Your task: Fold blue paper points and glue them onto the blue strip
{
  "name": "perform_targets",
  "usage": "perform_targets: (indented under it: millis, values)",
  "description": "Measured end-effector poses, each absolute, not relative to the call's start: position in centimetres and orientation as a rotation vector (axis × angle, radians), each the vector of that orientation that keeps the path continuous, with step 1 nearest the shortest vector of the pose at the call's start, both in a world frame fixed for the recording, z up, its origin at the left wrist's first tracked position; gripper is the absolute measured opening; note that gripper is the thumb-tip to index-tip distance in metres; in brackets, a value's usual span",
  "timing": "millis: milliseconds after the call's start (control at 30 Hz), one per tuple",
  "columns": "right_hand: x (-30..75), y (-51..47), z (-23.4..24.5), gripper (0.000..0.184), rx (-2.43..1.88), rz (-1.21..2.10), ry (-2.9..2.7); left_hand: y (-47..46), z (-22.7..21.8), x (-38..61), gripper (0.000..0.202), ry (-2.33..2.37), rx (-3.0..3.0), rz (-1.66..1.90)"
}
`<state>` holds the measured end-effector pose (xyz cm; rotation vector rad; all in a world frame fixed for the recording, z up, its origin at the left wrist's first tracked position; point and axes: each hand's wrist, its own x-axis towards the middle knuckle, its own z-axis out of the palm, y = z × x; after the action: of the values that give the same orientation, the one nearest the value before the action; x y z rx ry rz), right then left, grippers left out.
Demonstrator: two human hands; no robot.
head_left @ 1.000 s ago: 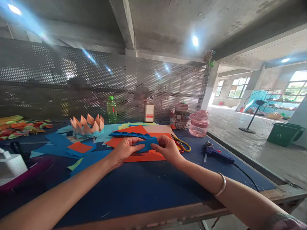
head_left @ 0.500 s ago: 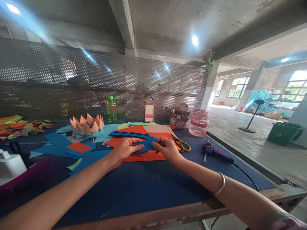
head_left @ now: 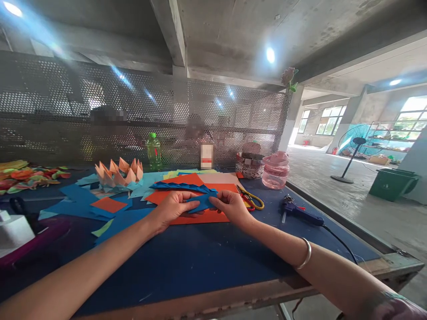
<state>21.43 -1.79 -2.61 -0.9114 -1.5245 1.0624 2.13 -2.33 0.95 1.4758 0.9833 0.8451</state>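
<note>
Workpiece: a folded blue paper piece (head_left: 202,202), held between both hands, just above an orange paper sheet (head_left: 207,217).
Left hand (head_left: 171,206): fingers and thumb curled, pinching the piece's left end.
Right hand (head_left: 231,207): fingers and thumb pinching the piece's right end.
Arm pose: both forearms reach inward from the lower corners, converging at the centre; a silver bangle (head_left: 304,254) circles the right wrist.
Behind hands: a pleated blue paper strip (head_left: 182,187), lying on the orange sheet.
Right of hands: yellow-handled scissors (head_left: 251,201) near the right hand; a blue hot glue gun (head_left: 302,217) farther right.
Left of hands: a peach origami lotus (head_left: 119,174), well apart.
Work surface: a dark blue table top (head_left: 187,266).
</note>
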Motion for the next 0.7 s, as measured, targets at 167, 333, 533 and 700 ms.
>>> perform_targets:
  millis: [167,333,533,700]
  values:
    - [21.4,-1.8,-2.6,0.035,-0.918,1.045,-1.533,-2.3,0.9,2.0,0.032,0.961,1.483,0.846]
    - [21.4,-1.9,-2.5,0.033,-0.925,1.011,-1.556,-2.5,0.9,2.2,0.033,0.988,1.487,0.856]
    - [21.2,-2.4,-2.5,0.031,-0.963,0.872,-1.621,-3.2,1.3,2.7,0.034,1.047,1.535,0.844]
    - [21.1,-2.7,-2.6,0.027,-0.984,0.824,-1.658,-3.3,1.3,2.8,0.030,1.031,1.558,0.853]
